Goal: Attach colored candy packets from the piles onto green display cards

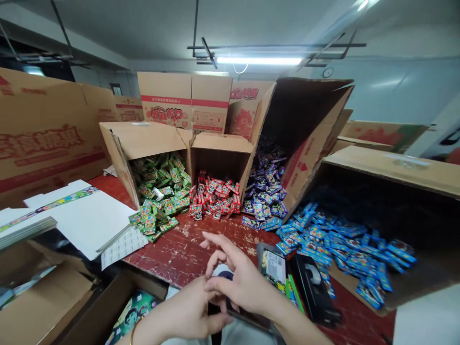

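While left hand (187, 311) pinches a dark flat device (247, 318), right fingers (223, 249) splayed empty, glossy packets (215, 196).

Worn red table (187, 249), four tipped cardboard boxes along its back edge spilling green packets (158, 196), red packets (215, 196), purple packets (266, 191) and blue packets (341, 244), white sheets (86, 220) at the left edge, black tape dispenser (314, 287) near the front edge.

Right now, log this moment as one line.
left hand: at right hand, grip unclear | right hand: fingers spread, over dark object | table: green packets, red packets, blue packets, tape dispenser
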A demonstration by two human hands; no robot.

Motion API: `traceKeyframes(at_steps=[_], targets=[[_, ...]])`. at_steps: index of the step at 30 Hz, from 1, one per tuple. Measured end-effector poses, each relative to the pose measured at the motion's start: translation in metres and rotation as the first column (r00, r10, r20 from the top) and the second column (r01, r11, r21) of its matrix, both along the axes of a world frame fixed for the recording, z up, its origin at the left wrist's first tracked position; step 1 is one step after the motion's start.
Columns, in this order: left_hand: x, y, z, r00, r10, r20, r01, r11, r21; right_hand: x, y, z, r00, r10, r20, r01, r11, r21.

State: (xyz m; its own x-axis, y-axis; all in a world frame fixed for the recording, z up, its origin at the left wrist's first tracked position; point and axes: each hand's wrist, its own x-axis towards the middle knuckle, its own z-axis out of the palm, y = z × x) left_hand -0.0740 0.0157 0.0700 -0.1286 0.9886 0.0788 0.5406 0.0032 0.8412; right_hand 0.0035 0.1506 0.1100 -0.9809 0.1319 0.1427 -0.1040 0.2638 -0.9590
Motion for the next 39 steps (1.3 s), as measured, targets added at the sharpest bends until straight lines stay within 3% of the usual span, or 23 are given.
traceKeyframes(at_steps=[3,6,12,17,21,25,27,29,31,33,36,39], targets=[[0.002,0.002,0.004,1.000,0.027,0.009,-0.028,0.999,0.033,0.005,0.007,-0.003,0.987,-0.126,-0.102,0.137,0.985,0.107],[0.002,0.002,0.013,0.999,0.039,0.031,-0.042,0.995,0.090,0.013,0.013,0.003,0.961,-0.235,-0.143,0.248,0.965,0.082],[-0.004,-0.006,0.017,0.995,0.100,-0.024,-0.096,0.987,0.131,0.015,0.005,0.024,0.997,-0.033,0.070,0.041,0.992,-0.120],[-0.007,-0.011,0.005,0.989,0.104,-0.107,-0.084,0.981,0.173,0.007,-0.002,0.022,0.984,-0.029,0.175,0.044,0.996,-0.078],[-0.006,-0.009,0.009,0.992,0.093,-0.083,-0.079,0.984,0.161,0.002,-0.006,0.015,0.975,-0.127,0.183,0.127,0.992,0.009],[-0.003,-0.018,0.015,0.990,0.079,-0.116,-0.064,0.990,0.127,0.001,-0.013,-0.007,0.967,-0.142,0.213,0.176,0.973,-0.149],[-0.007,-0.030,0.002,0.983,0.094,-0.158,-0.080,0.992,0.093,0.008,-0.011,-0.029,0.968,-0.150,0.200,0.194,0.956,-0.220],[-0.017,-0.040,-0.026,0.969,0.163,-0.183,-0.160,0.987,0.034,0.021,-0.004,-0.056,0.948,-0.263,0.181,0.297,0.935,-0.193],[-0.033,-0.041,-0.061,0.943,0.286,-0.173,-0.291,0.957,-0.002,0.035,0.002,-0.081,0.878,-0.432,0.205,0.455,0.887,-0.081],[-0.050,-0.032,-0.092,0.929,0.328,-0.170,-0.335,0.942,-0.015,0.045,0.003,-0.099,0.805,-0.538,0.250,0.531,0.841,0.103],[-0.065,-0.006,-0.118,0.941,0.302,-0.149,-0.308,0.951,-0.015,0.050,-0.005,-0.113,0.799,-0.536,0.273,0.418,0.821,0.388],[-0.066,0.014,-0.121,0.951,0.291,-0.102,-0.296,0.954,-0.041,0.047,-0.016,-0.118,0.836,-0.488,0.251,0.302,0.791,0.532]])
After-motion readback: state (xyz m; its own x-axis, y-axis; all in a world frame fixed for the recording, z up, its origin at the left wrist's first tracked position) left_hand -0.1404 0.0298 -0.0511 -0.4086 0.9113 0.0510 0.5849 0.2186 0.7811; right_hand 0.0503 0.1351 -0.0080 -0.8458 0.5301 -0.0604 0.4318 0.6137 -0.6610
